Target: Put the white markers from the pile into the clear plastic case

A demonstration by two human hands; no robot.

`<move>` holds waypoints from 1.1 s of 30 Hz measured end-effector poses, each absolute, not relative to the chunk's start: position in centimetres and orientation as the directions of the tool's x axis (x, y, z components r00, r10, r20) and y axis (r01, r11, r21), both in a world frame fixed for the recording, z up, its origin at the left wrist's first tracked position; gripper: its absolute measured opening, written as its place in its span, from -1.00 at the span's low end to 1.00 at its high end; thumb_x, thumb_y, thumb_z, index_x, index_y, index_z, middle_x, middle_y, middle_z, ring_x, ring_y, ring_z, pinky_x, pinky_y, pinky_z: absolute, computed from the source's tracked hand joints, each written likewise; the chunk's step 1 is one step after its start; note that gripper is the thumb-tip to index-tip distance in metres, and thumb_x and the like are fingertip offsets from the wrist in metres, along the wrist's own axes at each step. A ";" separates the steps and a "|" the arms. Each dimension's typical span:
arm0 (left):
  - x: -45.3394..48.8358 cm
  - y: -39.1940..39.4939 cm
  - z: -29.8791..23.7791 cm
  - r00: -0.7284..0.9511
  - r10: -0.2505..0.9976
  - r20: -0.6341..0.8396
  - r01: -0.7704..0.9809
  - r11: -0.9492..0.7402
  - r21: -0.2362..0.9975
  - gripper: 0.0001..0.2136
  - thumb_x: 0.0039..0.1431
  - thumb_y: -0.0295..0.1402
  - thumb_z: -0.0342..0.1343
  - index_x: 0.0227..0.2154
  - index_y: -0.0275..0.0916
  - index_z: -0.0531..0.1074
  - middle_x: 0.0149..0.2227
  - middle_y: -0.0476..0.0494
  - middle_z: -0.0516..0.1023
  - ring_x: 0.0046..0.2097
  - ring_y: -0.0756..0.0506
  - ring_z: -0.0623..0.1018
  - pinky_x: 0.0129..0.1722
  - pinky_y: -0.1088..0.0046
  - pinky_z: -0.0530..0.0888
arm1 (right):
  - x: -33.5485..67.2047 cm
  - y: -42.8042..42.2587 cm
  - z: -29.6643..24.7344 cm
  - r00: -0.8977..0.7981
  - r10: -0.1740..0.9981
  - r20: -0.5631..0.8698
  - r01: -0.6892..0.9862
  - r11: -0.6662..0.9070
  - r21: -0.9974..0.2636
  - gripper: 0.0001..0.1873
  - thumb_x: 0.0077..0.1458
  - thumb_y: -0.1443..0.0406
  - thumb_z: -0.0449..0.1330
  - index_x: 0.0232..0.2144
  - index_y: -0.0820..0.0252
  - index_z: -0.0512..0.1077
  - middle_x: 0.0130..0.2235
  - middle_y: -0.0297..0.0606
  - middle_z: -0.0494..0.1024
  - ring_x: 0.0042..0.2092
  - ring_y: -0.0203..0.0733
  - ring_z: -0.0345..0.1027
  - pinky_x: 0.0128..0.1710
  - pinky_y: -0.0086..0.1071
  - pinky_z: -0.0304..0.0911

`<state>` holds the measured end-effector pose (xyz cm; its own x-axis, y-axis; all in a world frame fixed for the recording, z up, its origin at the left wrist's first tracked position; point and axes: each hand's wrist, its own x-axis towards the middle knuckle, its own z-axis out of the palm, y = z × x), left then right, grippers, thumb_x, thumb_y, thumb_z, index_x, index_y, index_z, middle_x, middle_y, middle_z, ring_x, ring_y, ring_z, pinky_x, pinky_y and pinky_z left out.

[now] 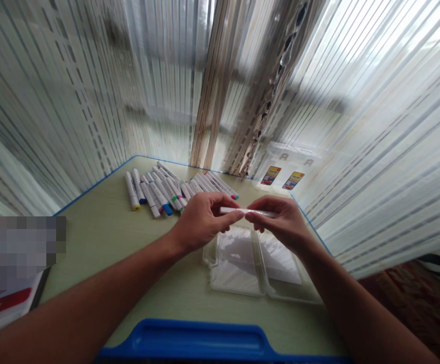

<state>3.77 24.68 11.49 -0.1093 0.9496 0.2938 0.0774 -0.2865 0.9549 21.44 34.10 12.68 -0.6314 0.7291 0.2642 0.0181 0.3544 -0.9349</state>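
Note:
A white marker (262, 213) lies level between my two hands, above the table. My left hand (201, 220) pinches its left end between thumb and fingers. Around its right part, the thumb and fingers of my right hand (280, 218) are closed. Below the hands, a clear plastic case (237, 288) lies opened flat, with white sheet-like pieces showing inside both halves; my right hand and forearm cover part of it. Beyond my left hand, several white markers (154, 189) with coloured ends lie in a loose heap.
An upright clear plastic container (284, 167) with two yellow-and-dark labels stands at the back right. The pale green table (159, 283) has a blue rim and a blue tray (201, 333) at its front. String curtains (159, 76) hang behind. A partly blurred book-like item (11, 303) lies left.

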 end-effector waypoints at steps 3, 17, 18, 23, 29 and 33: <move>3.8 24.6 11.6 -0.072 0.956 0.284 0.096 -0.276 0.956 -0.76 0.06 -0.27 0.30 -0.31 -0.37 0.58 -0.48 -0.13 0.57 -0.52 0.02 0.52 -0.54 0.59 0.44 | 21.2 33.6 12.9 -0.624 0.737 0.259 0.075 0.386 -0.919 -0.69 -0.22 0.16 0.49 -0.51 0.27 0.56 -0.61 -0.30 0.50 -0.63 -0.35 0.28 -0.69 -0.49 0.15; 3.7 24.7 12.3 -0.234 0.940 0.250 0.069 -0.240 0.968 -0.81 0.14 -0.32 0.22 -0.30 -0.37 0.56 -0.45 -0.11 0.56 -0.57 0.06 0.49 -0.61 0.60 0.40 | 21.9 35.2 12.2 -0.623 0.729 0.283 -0.164 0.233 -0.959 -0.81 -0.03 0.26 0.41 -0.33 0.23 0.61 -0.48 -0.23 0.61 -0.60 -0.33 0.34 -0.63 -0.43 0.27; 3.6 24.7 12.3 -0.244 0.937 0.251 0.064 -0.243 0.968 -0.81 0.15 -0.32 0.21 -0.31 -0.38 0.55 -0.44 -0.12 0.56 -0.57 0.06 0.49 -0.61 0.61 0.40 | 21.9 35.3 12.3 -0.618 0.735 0.279 -0.177 0.216 -0.960 -0.82 -0.03 0.27 0.40 -0.33 0.23 0.62 -0.48 -0.23 0.61 -0.60 -0.33 0.34 -0.63 -0.44 0.26; 3.4 25.0 12.1 -0.287 0.926 0.247 0.006 -0.256 0.967 -0.77 0.18 -0.29 0.18 -0.26 -0.41 0.53 -0.40 -0.14 0.56 -0.55 0.06 0.49 -0.57 0.56 0.45 | 22.1 35.3 12.6 -0.625 0.739 0.251 -0.233 0.130 -0.964 -0.83 0.05 0.28 0.31 -0.29 0.24 0.63 -0.43 -0.17 0.64 -0.58 -0.31 0.36 -0.63 -0.43 0.22; 3.4 25.0 12.0 -0.296 0.927 0.232 -0.040 -0.255 0.966 -0.76 0.17 -0.27 0.18 -0.27 -0.39 0.52 -0.40 -0.15 0.55 -0.54 0.04 0.48 -0.56 0.52 0.46 | 22.2 35.4 12.9 -0.649 0.720 0.247 -0.279 0.078 -0.957 -0.74 0.03 0.29 0.20 -0.29 0.29 0.63 -0.40 -0.08 0.65 -0.56 -0.21 0.40 -0.62 -0.36 0.24; 3.4 25.0 11.9 -0.299 0.928 0.220 -0.078 -0.254 0.964 -0.77 0.17 -0.29 0.18 -0.27 -0.40 0.52 -0.40 -0.16 0.56 -0.55 0.04 0.48 -0.56 0.52 0.46 | 22.2 35.4 12.9 -0.650 0.715 0.257 -0.301 0.069 -0.951 -0.73 0.04 0.30 0.17 -0.28 0.30 0.63 -0.39 -0.08 0.66 -0.56 -0.21 0.41 -0.62 -0.37 0.24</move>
